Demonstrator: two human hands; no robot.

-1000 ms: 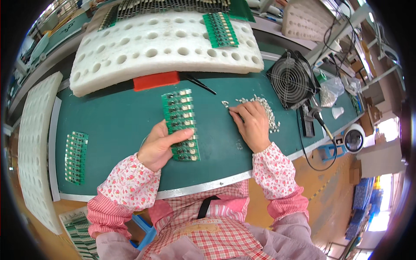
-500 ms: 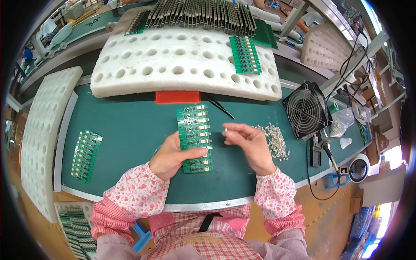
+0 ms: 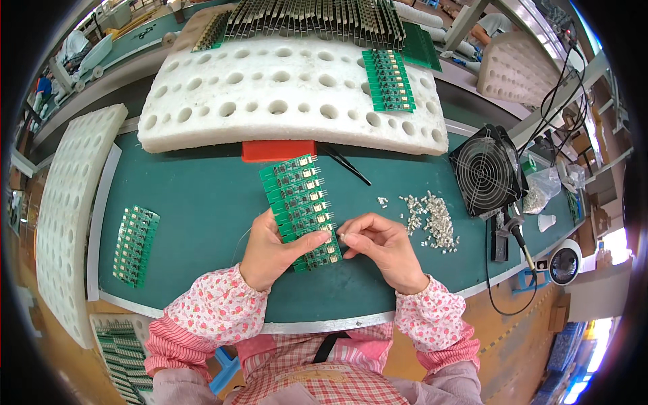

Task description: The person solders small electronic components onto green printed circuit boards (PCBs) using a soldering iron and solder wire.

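Note:
A green circuit board panel (image 3: pixel 295 196), lined with small dark chips, pale parts and pins along its right edge, is gripped near its lower end by my left hand (image 3: pixel 273 246). The left thumb lies across the board's face. My right hand (image 3: pixel 385 248) pinches a small whitish part (image 3: pixel 342 237) between thumb and fingertips, close against the pins at the board's lower right edge. Its exact shape is too small to make out. To the right of this hand lies a loose pile of small white parts (image 3: pixel 439 223).
Another board panel (image 3: pixel 135 244) lies at the left. White foam with round holes (image 3: pixel 270 91) bears a board panel (image 3: pixel 390 81) and a row of upright boards (image 3: pixel 310 20). Black tweezers (image 3: pixel 347 165) lie beside a red tray (image 3: pixel 278 150). At the right stands a black fan (image 3: pixel 487 172) near a corded tool (image 3: pixel 518 236).
My right hand has come left and down to the board's edge with the small part. The held board has tilted, its top leaning left. Several white parts now lie apart from the pile.

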